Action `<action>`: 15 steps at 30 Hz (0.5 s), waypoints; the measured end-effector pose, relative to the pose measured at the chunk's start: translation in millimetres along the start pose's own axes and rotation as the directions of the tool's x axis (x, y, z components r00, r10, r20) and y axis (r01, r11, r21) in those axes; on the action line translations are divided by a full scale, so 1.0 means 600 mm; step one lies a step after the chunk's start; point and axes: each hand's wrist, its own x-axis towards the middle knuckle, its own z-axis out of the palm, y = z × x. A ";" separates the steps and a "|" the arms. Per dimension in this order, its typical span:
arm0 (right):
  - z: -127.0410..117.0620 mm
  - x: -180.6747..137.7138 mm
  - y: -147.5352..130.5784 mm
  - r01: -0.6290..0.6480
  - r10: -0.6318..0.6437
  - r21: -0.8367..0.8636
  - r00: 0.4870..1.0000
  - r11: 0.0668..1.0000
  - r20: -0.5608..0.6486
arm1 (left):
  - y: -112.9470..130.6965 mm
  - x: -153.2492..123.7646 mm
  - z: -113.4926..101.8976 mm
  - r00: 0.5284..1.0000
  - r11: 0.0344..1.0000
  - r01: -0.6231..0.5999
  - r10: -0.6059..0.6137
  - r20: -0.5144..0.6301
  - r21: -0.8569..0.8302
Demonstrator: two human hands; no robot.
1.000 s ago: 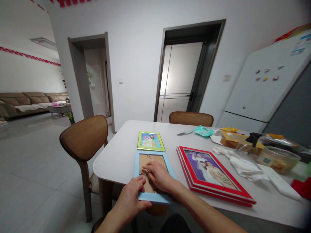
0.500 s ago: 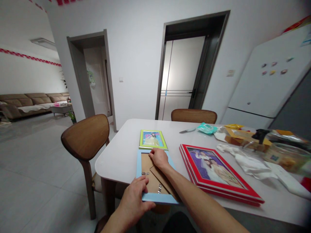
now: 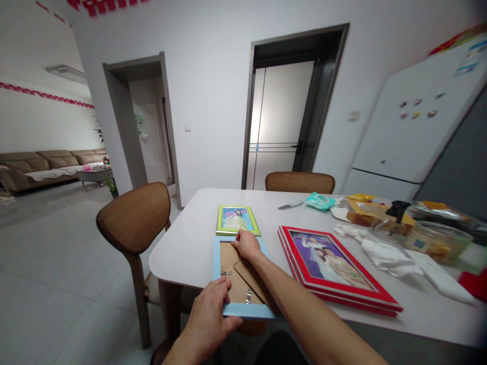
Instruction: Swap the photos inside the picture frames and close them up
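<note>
A light blue picture frame (image 3: 216, 263) lies face down at the near edge of the white table (image 3: 186, 243), its brown backing board (image 3: 236, 284) up. My left hand (image 3: 209, 312) grips the frame's near left corner, fingers curled over the edge. My right hand (image 3: 247, 244) rests at the frame's far edge, fingers bent down onto the backing near a clip. Just beyond it lies a small green frame (image 3: 236, 220) with a photo face up.
A stack of red frames (image 3: 335, 268) lies to the right. White cloth (image 3: 384, 253), a glass jar (image 3: 433, 241), food packets and a teal wipes pack (image 3: 319, 201) crowd the far right. Wooden chairs (image 3: 133, 218) stand left and behind. A fridge (image 3: 414, 137) stands right.
My right hand moved from the middle of the backing board to the frame's far edge. My left hand kept its grip on the near corner.
</note>
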 end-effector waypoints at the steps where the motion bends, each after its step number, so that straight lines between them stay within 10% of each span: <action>1: 0.000 -0.001 0.000 0.002 -0.002 0.005 1.000 1.000 0.007 | 0.000 -0.001 0.000 1.000 1.000 0.005 -0.005 0.001 -0.007; 15: 0.003 -0.014 0.005 -0.022 0.022 0.018 1.000 1.000 0.001 | 0.008 -0.007 0.001 0.999 0.999 0.033 -0.034 -0.014 -0.037</action>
